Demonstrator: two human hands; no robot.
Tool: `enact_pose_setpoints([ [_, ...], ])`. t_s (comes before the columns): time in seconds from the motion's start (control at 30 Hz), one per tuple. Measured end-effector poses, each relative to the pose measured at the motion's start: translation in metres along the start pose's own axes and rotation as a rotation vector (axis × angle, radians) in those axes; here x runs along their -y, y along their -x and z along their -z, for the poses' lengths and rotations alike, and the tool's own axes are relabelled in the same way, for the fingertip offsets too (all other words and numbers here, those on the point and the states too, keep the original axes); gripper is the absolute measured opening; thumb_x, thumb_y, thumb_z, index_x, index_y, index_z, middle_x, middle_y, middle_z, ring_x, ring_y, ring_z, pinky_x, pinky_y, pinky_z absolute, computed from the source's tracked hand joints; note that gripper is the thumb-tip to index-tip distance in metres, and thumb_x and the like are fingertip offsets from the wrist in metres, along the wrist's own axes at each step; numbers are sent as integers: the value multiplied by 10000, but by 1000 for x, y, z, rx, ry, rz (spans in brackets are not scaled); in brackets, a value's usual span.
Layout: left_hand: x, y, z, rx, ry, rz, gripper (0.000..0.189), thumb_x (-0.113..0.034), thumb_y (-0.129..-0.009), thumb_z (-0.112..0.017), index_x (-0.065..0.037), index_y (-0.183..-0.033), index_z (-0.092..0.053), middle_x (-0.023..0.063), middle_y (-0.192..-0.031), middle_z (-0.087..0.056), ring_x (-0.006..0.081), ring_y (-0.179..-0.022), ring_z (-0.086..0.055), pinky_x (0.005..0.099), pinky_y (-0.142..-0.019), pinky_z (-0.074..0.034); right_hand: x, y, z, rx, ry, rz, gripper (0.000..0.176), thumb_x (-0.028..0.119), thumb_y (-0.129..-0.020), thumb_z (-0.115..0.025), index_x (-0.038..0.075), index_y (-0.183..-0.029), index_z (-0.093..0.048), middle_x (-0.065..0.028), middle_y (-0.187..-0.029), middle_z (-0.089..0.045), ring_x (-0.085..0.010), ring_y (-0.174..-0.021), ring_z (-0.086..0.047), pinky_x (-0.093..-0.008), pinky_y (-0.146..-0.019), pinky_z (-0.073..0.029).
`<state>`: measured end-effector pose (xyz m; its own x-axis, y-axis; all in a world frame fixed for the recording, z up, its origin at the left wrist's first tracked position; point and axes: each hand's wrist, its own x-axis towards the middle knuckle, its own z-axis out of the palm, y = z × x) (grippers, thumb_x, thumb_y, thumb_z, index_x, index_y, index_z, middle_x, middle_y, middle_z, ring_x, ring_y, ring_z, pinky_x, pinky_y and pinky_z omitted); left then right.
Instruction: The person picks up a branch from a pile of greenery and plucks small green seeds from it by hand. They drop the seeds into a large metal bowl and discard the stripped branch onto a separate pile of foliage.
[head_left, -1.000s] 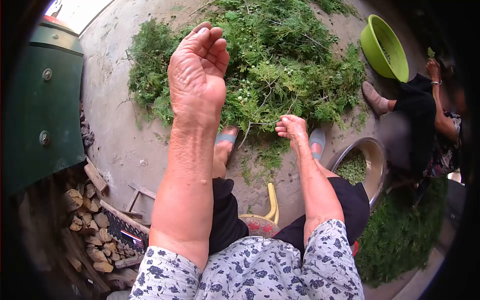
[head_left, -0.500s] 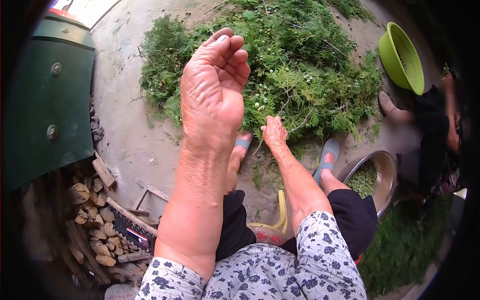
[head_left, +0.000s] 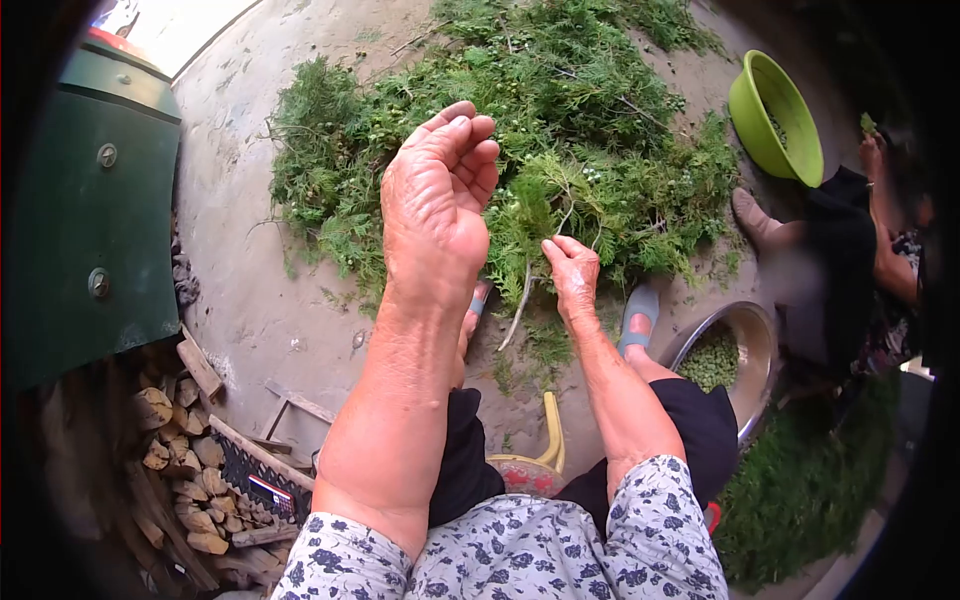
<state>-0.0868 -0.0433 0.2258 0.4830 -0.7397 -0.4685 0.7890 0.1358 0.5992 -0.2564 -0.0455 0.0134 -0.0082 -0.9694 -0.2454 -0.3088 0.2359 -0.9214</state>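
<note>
My left hand (head_left: pixel 440 190) is raised close to the camera with the palm side towards me. Its fingers are curled together, and the space inside them is partly hidden. Lower and to the right, my right hand (head_left: pixel 573 268) pinches a green cypress branch (head_left: pixel 535 200) between thumb and fingers. The bare pale stem (head_left: pixel 520 310) of the branch hangs below the hand. Just beyond both hands spreads a heap of cut cypress branches (head_left: pixel 400 200), with small pale green cones among the leaves.
A metal basin (head_left: pixel 762 365) of green cones stands by my right leg. Farther right are a lime green basin (head_left: pixel 775 115) and a seated person (head_left: pixel 850 240). At left are a dark green metal panel (head_left: pixel 90 220) and chopped firewood (head_left: pixel 200 480). A yellow-framed chair (head_left: pixel 553 430) is between my knees.
The right hand has lifted the branch off the heap's edge, so its leafy top stands upright. My left hand has moved slightly down and right. The view has shifted a little.
</note>
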Motion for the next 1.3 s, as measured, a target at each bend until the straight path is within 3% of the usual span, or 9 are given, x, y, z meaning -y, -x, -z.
enact_pose_setpoints([
  [0.07,5,2,-2,10,-31,21,185,-42,-834,-561,-4,-1015,-567,57,-818,-614,126,-684,-577,238,-619,-491,30,0,19,27,-284,-126,198,130,-769,-682,-7,-908,-647,4,-735,-612,-86,-550,-522,-225,-504,-440],
  [0.33,43,16,-18,91,-330,123,187,-46,-817,-566,-49,-1002,-594,45,-839,-647,93,-677,-592,221,-607,-470,137,19,88,25,-55,53,173,161,-825,-632,1,-886,-611,26,-677,-579,-46,-489,-498,-182,-448,-379],
  [0.47,65,28,-25,225,-580,123,194,-47,-775,-589,-42,-965,-627,20,-882,-642,101,-801,-570,254,-719,-422,164,39,97,140,-369,-2,146,138,-848,-604,4,-906,-607,14,-669,-567,-60,-495,-511,-196,-455,-389],
  [0.83,68,39,-47,672,-362,403,188,-111,-819,-597,-17,-981,-597,107,-894,-652,161,-844,-593,309,-791,-454,155,41,120,660,-1155,-332,152,214,-898,-524,77,-951,-561,-40,-623,-497,-126,-471,-409,-278,-477,-342],
  [0.93,76,38,-47,630,-357,396,151,-83,-806,-618,-15,-941,-611,88,-839,-652,146,-788,-597,287,-761,-462,155,40,124,602,-1070,-363,170,220,-894,-539,71,-962,-581,-31,-661,-528,-106,-488,-445,-247,-474,-354],
  [1.0,82,39,-49,600,-436,215,106,-69,-801,-627,-10,-889,-630,74,-796,-651,131,-743,-599,278,-737,-466,155,36,129,227,-496,-190,162,211,-897,-547,85,-979,-607,3,-727,-550,-76,-540,-489,-205,-475,-369],
  [1.07,90,37,-49,585,-501,112,64,-61,-800,-631,-4,-827,-643,49,-762,-645,111,-708,-595,275,-693,-473,161,32,140,-29,-268,106,189,178,-878,-573,28,-992,-597,6,-752,-567,-56,-581,-518,-180,-527,-420],
  [1.17,91,38,-47,621,-695,47,76,-71,-799,-642,0,-776,-640,12,-750,-626,74,-688,-572,240,-635,-468,179,30,149,-107,-263,421,228,100,-841,-613,29,-1053,-563,-13,-861,-542,-59,-657,-508,-209,-569,-445],
  [1.3,95,45,-50,670,-727,45,76,-75,-799,-646,-4,-773,-636,5,-736,-614,62,-680,-553,230,-639,-463,181,24,150,-8,-121,492,250,58,-823,-623,55,-1063,-554,-12,-861,-532,-54,-659,-488,-201,-587,-441],
])
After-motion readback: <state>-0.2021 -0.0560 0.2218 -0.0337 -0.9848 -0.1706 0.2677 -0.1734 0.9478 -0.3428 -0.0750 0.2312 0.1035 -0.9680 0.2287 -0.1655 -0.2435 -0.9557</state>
